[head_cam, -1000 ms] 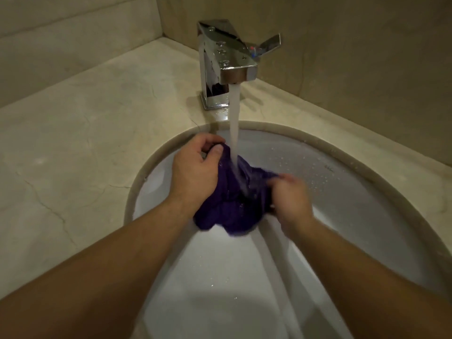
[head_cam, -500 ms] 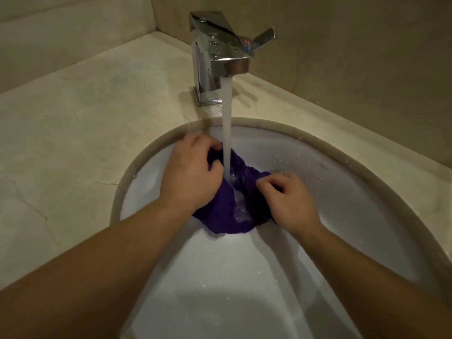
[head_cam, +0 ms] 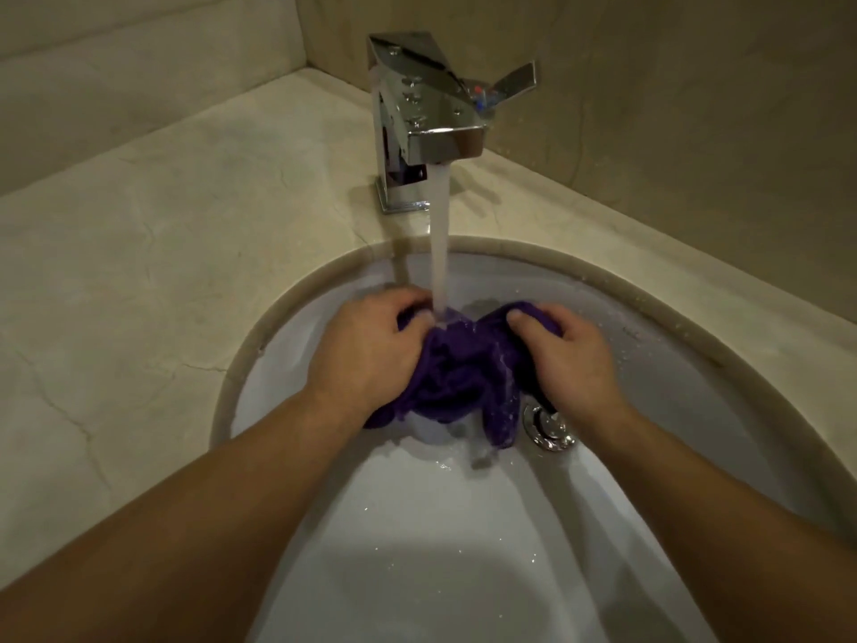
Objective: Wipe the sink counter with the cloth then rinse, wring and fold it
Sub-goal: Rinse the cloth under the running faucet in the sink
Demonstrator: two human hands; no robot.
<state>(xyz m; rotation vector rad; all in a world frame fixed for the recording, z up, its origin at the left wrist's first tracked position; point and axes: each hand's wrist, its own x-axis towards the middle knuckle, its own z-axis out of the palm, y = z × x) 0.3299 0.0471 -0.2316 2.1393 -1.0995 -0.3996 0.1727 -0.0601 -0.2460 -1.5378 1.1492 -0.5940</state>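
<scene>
One purple cloth (head_cam: 454,373) sits bunched in the one white sink (head_cam: 463,540), straight below the spout of the single chrome faucet (head_cam: 426,118). One stream of water (head_cam: 439,252) falls from the faucet onto the top of the cloth. Two bare hands hold it. The left hand (head_cam: 366,350), below and left of the faucet, has its fingers curled round the cloth's left side. The right hand (head_cam: 566,359), below and right of the faucet, grips the right side, with the thumb pressed into the fabric. A tail of wet cloth hangs down beneath the stream. One round metal drain (head_cam: 549,426) shows below the faucet, just under the right hand. The beige stone counter (head_cam: 162,271) carries the faucet's base and spreads out to its left.
</scene>
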